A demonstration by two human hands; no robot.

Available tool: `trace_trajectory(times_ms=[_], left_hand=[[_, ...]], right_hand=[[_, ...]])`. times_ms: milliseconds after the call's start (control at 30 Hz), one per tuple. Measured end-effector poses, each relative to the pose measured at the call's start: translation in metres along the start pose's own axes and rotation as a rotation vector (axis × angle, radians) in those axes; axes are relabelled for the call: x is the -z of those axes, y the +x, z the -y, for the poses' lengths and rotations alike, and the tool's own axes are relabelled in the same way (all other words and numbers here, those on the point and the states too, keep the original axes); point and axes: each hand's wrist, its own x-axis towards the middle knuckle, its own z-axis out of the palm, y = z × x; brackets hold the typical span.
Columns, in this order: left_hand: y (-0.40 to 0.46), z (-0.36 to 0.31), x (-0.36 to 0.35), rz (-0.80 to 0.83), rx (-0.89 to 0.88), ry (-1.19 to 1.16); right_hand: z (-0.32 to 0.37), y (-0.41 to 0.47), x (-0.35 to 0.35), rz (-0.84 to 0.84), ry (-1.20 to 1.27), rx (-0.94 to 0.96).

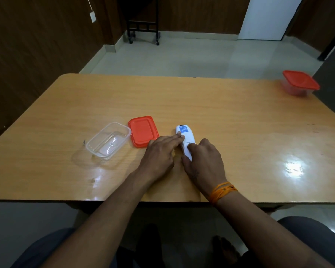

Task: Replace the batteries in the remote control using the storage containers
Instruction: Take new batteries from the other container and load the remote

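Remote (185,141) lay face-down on the worktop (220,117), just right of the loose red lid (143,130), blue label at the far end. Both hands were on it: left hand (159,154) flat, fingertips pinning the upper body; right hand (204,161) wrapped round the lower end, thumb on the back cover. Neither hand held anything else. Couldn't tell whether the cover was latched or already sliding.

Judged step: working the battery cover. To do it well: keep the left hand's pressure off the cover itself, else it binds; push with the right thumb along the remote's length, not down; keep the body flat so it doesn't skate on the glossy top.

Open clear container (108,141) sat left of the lid, looked empty. A second container (300,83), red lid on, stood well apart at the far right corner. No batteries visible.

Worktop was light wood laminate, shiny, strong glare patch at right. Room: dark wood panelling, pale tiled floor, black wheeled stand (143,26) at the back wall, white door (269,18) beyond
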Motion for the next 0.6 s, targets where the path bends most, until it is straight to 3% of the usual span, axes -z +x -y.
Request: trace_trajectory(times_ms=[367, 467, 600], left_hand=[[-0.006, -0.007, 0.007, 0.023, 0.017, -0.006], [-0.010, -0.011, 0.007, -0.040, -0.017, -0.014], [-0.016, -0.015, 0.010, -0.128, 0.014, -0.053]], right_hand=[[0.006, 0.001, 0.004, -0.015, 0.022, -0.008], [0.005, 0.004, 0.008, -0.008, 0.039, -0.082], [-0.001, 0.015, 0.020, -0.028, 0.242, -0.263]])
